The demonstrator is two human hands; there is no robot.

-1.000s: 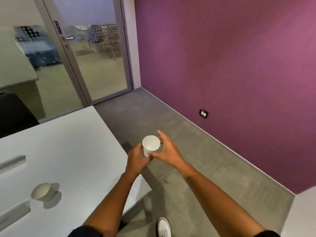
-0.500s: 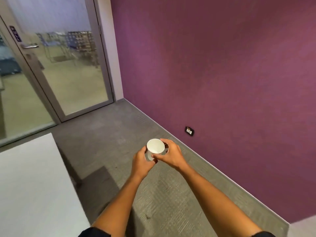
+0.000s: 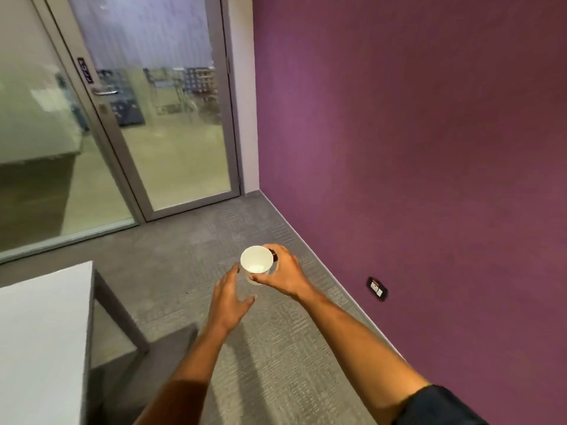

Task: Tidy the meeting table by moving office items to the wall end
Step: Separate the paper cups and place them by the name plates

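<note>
Far left: corner of the white table [image 3: 43, 326], only a bare part of its top in view, nothing on that part. Behind it, glass door [image 3: 159, 124] and glass partition, closed as far as can be told.

Centre: left hand [image 3: 228, 300] hanging in the air over the grey carpet [image 3: 171, 259], fingers straight and spread, holding nothing, fingertips just beside the paper cup [image 3: 256, 262] but apart from it (or barely so; hard to call at this angle). Cup upright, white, empty-looking inside, held off the table altogether, above the floor.

Just right of it: right hand [image 3: 283, 276] wrapped round the cup's side, thumb at the near wall and fingers curled at the far rim, carrying it alone.

Far right: purple wall [image 3: 414, 148] with a small dark socket plate [image 3: 377, 288] low down.

Progress, as a judgement: mid-carry, one item in hand and not yet set down anywhere. Wall end of the table not in sight, so nothing to say on what already sits there or how many items are left. Still to do for this cup: reach the wall end, place it upright, let go.
</note>
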